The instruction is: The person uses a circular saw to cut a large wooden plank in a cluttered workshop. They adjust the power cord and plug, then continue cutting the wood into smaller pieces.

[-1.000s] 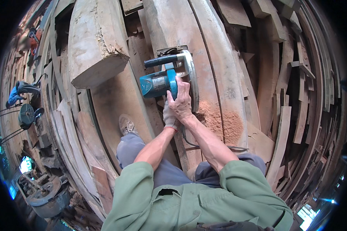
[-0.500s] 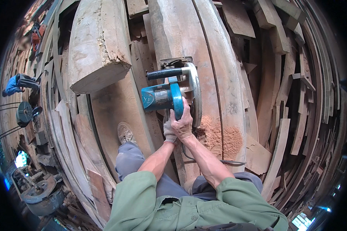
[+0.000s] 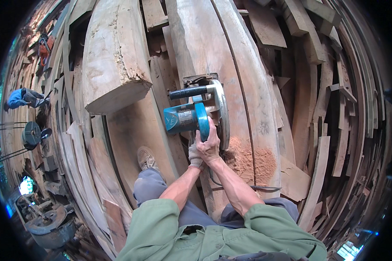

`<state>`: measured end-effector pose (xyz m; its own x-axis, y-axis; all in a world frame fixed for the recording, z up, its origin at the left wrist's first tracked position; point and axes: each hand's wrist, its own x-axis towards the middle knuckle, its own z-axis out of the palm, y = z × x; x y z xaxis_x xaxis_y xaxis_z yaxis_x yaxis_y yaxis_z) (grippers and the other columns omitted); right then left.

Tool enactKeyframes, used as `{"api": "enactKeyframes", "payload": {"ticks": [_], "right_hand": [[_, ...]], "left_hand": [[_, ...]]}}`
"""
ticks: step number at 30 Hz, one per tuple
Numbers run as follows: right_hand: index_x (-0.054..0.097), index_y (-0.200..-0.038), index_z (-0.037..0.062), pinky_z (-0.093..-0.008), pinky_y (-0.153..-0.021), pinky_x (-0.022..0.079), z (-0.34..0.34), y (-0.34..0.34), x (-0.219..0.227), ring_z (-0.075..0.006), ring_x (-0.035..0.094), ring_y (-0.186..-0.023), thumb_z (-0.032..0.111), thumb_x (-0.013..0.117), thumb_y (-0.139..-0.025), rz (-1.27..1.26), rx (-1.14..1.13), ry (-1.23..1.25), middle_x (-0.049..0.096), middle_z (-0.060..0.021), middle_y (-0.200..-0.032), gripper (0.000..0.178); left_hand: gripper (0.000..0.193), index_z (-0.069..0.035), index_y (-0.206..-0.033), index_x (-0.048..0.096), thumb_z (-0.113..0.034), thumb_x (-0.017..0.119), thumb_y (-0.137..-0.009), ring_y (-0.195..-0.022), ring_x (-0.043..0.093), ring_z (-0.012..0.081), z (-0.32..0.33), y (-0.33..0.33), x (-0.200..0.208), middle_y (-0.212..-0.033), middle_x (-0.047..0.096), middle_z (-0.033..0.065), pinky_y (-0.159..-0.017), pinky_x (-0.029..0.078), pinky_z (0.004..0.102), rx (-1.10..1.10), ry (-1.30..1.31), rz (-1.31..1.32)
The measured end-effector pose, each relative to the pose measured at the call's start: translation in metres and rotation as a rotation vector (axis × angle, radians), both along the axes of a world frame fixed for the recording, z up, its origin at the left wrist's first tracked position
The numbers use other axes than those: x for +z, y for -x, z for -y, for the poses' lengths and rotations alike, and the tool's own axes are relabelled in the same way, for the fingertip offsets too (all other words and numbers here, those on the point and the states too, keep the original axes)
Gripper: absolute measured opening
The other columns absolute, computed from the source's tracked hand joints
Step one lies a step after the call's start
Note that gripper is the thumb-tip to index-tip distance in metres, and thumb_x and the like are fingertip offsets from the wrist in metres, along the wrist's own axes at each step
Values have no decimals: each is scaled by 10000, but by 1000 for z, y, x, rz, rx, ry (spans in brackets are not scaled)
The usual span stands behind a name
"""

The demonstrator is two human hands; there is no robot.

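Found circular saw point(image 3: 178, 119) resting on long slab point(image 3: 200, 43), left of dark lengthwise gap point(image 3: 237, 67). Observed bare right hand point(image 3: 208, 148) wrapped round rear handle point(image 3: 201, 117). Noted gloved left hand point(image 3: 195, 155) against right hand, partly hidden; unable to tell whether gripping saw too. Recorded orange sawdust point(image 3: 261, 163) heaped across gap, right of hands; power cord point(image 3: 268, 188) running below sawdust; thick beam point(image 3: 115, 56) lying farther left.

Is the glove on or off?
On: the pale glove covers what shows of the left hand; the right hand is bare.
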<state>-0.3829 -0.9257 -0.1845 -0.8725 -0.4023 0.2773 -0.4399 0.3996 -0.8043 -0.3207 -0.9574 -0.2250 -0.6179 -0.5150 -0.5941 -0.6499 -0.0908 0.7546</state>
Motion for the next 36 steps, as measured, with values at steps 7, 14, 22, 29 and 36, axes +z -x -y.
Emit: {"api": "enactKeyframes", "payload": {"ticks": [7, 14, 22, 29, 36], "right_hand": [[364, -1447, -26, -438, -898, 570, 1, 2, 1, -432, 620, -1136, -9, 695, -819, -22, 2, 22, 563, -267, -1286, 709], [360, -1443, -33, -439, -886, 574, 3, 4, 3, -431, 626, -1120, -11, 696, -818, -43, 1, 21, 565, -271, -1273, 709], [364, -1440, -29, -440, -824, 589, 5, 7, 1, -434, 654, -1042, 3, 701, -820, -36, -11, 25, 585, -268, -1219, 706], [376, -1431, -27, -448, -826, 585, 9, 11, 1, -435, 653, -1041, 17, 704, -826, -21, -17, 35, 587, -275, -1220, 689], [385, -1426, -27, -454, -824, 585, 13, 15, 3, -441, 654, -1032, 15, 700, -828, -9, -20, 39, 589, -280, -1214, 677]], "left_hand": [[379, -90, -1375, 532, -164, 569, -1004, -1146, 639, 173, -9, 0, 5, -1273, 656, 58, -936, 521, 311, 22, 120, 6], [386, -95, -1380, 528, -180, 570, -1005, -1146, 640, 174, -4, -4, -20, -1277, 654, 54, -935, 521, 310, -20, 149, -40], [395, -98, -1385, 522, -194, 571, -1005, -1146, 640, 176, 0, -2, -31, -1279, 654, 52, -934, 522, 311, -32, 144, -62], [403, -101, -1390, 517, -207, 572, -1005, -1147, 641, 177, 3, 1, -38, -1281, 654, 51, -933, 522, 313, -40, 133, -76], [411, -103, -1395, 512, -220, 572, -1006, -1147, 642, 178, 6, 3, -47, -1283, 653, 49, -931, 523, 314, -49, 125, -84]]}}
